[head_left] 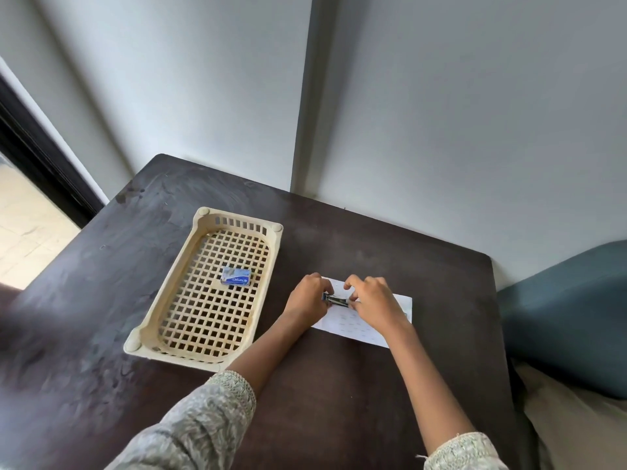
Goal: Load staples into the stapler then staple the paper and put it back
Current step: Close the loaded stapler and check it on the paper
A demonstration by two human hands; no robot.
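A small metal stapler [336, 300] lies over a white sheet of paper [353, 325] on the dark table. My left hand [307, 296] grips the stapler's left end. My right hand [375, 301] holds its right end, with thumb and fingers curled around it; most of the stapler is hidden between the two hands. A blue box of staples [236, 276] lies inside the cream lattice basket [163, 300], to the left of my hands.
The dark wooden table [339, 385] stands in a corner against grey walls. A blue cushion [570, 317] sits past the table's right edge. A dark door frame and a tiled floor show at far left.
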